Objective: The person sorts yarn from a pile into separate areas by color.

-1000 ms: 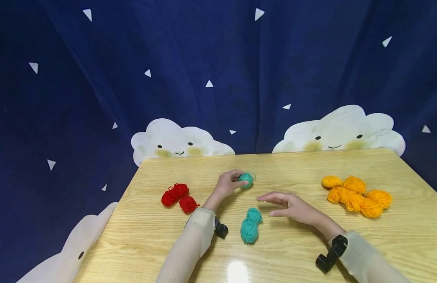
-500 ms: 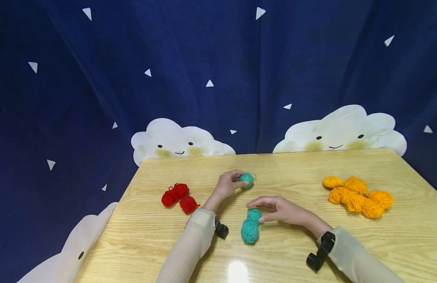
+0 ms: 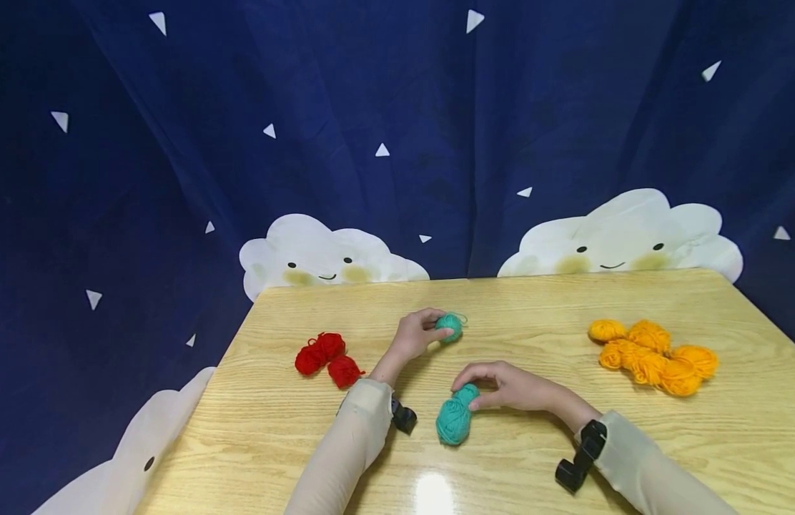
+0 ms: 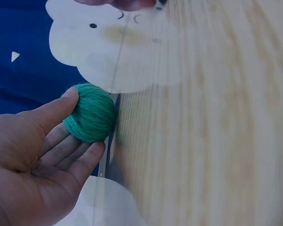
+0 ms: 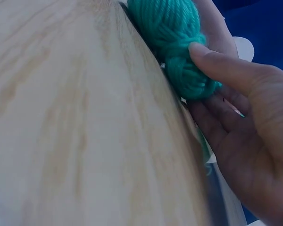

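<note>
My left hand (image 3: 415, 336) holds a small teal yarn ball (image 3: 450, 327) toward the back of the table, thumb on one side and fingers on the other. The left wrist view shows the same yarn ball (image 4: 90, 113) between thumb and fingertips. Nearer the front, two more teal yarn balls lie against each other, a small one (image 3: 467, 394) behind a larger one (image 3: 453, 422). My right hand (image 3: 516, 386) pinches the small one. In the right wrist view its thumb presses the small yarn ball (image 5: 191, 77), and the larger yarn ball (image 5: 165, 21) sits beside it.
Several red yarn balls (image 3: 330, 346) lie to the left of my left forearm. A cluster of orange yarn balls (image 3: 646, 363) lies on the right of the wooden table (image 3: 532, 472). A dark blue curtain (image 3: 372, 93) with white clouds hangs behind the table.
My right hand has moved left and slightly toward me, and its thumb and fingers have come round the small teal ball. That pair has tilted slightly. My left hand stays put.
</note>
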The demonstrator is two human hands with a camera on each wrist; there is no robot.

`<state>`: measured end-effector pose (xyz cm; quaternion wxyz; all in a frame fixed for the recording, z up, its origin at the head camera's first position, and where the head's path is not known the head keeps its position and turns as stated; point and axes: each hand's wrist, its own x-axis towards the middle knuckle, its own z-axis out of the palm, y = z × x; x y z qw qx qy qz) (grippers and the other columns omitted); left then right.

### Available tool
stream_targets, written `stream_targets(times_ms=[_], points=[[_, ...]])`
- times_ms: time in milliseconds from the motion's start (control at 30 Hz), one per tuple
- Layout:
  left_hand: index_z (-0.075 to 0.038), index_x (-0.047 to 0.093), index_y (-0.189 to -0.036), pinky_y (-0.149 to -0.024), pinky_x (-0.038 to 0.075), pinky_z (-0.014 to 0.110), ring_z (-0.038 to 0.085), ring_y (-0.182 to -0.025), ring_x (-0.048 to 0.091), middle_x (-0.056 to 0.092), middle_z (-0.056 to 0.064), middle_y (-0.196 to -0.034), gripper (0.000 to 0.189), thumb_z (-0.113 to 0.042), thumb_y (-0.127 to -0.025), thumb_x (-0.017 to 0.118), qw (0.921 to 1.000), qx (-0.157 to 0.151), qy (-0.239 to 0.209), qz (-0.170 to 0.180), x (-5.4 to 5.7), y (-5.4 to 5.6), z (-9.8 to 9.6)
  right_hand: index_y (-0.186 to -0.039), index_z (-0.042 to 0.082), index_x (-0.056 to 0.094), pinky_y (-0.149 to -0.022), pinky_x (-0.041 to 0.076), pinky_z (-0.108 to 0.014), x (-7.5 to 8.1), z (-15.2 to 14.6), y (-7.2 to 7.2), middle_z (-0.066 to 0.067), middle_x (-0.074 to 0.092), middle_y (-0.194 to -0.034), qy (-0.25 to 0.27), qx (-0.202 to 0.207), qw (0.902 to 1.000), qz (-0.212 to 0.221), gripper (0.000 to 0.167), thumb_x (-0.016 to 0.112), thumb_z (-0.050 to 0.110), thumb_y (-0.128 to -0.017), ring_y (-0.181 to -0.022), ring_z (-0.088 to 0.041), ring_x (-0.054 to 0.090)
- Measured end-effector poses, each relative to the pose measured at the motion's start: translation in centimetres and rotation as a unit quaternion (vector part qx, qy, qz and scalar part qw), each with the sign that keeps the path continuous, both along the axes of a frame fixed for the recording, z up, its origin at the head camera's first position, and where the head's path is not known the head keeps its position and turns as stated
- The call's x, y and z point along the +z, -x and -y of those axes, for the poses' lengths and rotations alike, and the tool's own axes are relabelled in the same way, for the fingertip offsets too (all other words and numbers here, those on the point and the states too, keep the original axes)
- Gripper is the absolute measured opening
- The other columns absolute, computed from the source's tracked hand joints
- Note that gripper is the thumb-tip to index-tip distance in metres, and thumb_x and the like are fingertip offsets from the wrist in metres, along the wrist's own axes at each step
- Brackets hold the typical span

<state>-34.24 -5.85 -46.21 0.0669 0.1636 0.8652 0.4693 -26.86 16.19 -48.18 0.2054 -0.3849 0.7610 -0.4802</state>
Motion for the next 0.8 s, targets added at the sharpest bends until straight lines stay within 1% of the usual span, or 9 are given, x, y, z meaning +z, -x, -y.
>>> stream_targets(times_ms=[167,300,400,500,600,733,800], points=[[-0.009,0.064,-0.126,-0.099,0.053,0.038,0.029,-0.121,0.062,0.067,0.011,-0.127,0.039,-0.025,-0.091,0.07,1.0,0.0,-0.005,-0.004,0.1,0.0,-0.1,-0.119,0.013,0.064,-0.101,0.045,-0.017,0.0,-0.1,0.0,-0.008,0.065,-0.121,0.008,0.003,1.0,0.001,0.03,0.067,0.025,-0.092,-0.116,-0.001,0.056],[-0.009,0.064,-0.127,-0.1,0.052,0.039,0.03,-0.122,0.062,0.066,0.012,-0.128,0.039,-0.025,-0.091,0.07,1.0,0.001,-0.007,-0.003,0.0,0.0,-0.1,-0.117,0.01,0.064,-0.101,0.045,-0.016,-0.1,-0.3,0.0,-0.012,0.065,-0.118,0.018,0.006,0.9998,0.009,0.027,0.067,0.022,-0.093,-0.114,-0.001,0.058],[-0.009,0.064,-0.127,-0.099,0.053,0.039,0.03,-0.121,0.062,0.066,0.012,-0.128,0.04,-0.025,-0.091,0.07,1.0,0.002,-0.005,-0.005,0.0,0.0,-0.1,-0.116,0.01,0.065,-0.1,0.046,-0.016,-0.2,-0.5,-0.1,-0.012,0.065,-0.117,0.022,0.001,0.9997,0.012,0.026,0.066,0.02,-0.093,-0.113,-0.001,0.059],[-0.01,0.064,-0.127,-0.099,0.053,0.039,0.029,-0.122,0.062,0.066,0.011,-0.129,0.04,-0.026,-0.091,0.07,1.0,0.004,-0.001,-0.004,-0.1,0.0,-0.1,-0.116,0.011,0.065,-0.098,0.047,-0.016,-0.2,-0.8,-0.1,-0.01,0.066,-0.117,0.027,-0.011,0.9995,0.011,0.025,0.066,0.019,-0.093,-0.111,-0.001,0.06],[-0.011,0.063,-0.128,-0.1,0.052,0.038,0.028,-0.122,0.061,0.066,0.01,-0.129,0.041,-0.026,-0.091,0.07,1.0,0.005,0.002,-0.002,-0.1,0.1,-0.2,-0.117,0.01,0.065,-0.093,0.05,-0.018,-0.2,-1.3,0.1,-0.009,0.066,-0.117,0.035,-0.025,0.999,0.003,0.024,0.065,0.018,-0.094,-0.107,-0.001,0.06],[-0.01,0.063,-0.128,-0.098,0.053,0.037,0.028,-0.122,0.062,0.066,0.01,-0.129,0.042,-0.027,-0.091,0.07,1.0,0.006,0.001,-0.004,-0.2,0.0,-0.2,-0.118,0.008,0.064,-0.088,0.052,-0.02,-0.2,-1.9,0.5,-0.011,0.065,-0.117,0.042,-0.043,0.9982,-0.005,0.025,0.065,0.016,-0.094,-0.103,-0.002,0.061],[-0.01,0.063,-0.128,-0.098,0.053,0.037,0.028,-0.122,0.062,0.066,0.011,-0.129,0.042,-0.027,-0.091,0.07,1.0,0.006,-0.001,-0.004,-0.3,0.0,-0.2,-0.118,0.008,0.064,-0.088,0.052,-0.02,-0.2,-2.3,0.6,-0.012,0.065,-0.117,0.041,-0.054,0.9977,-0.001,0.026,0.065,0.017,-0.094,-0.103,-0.001,0.061]])
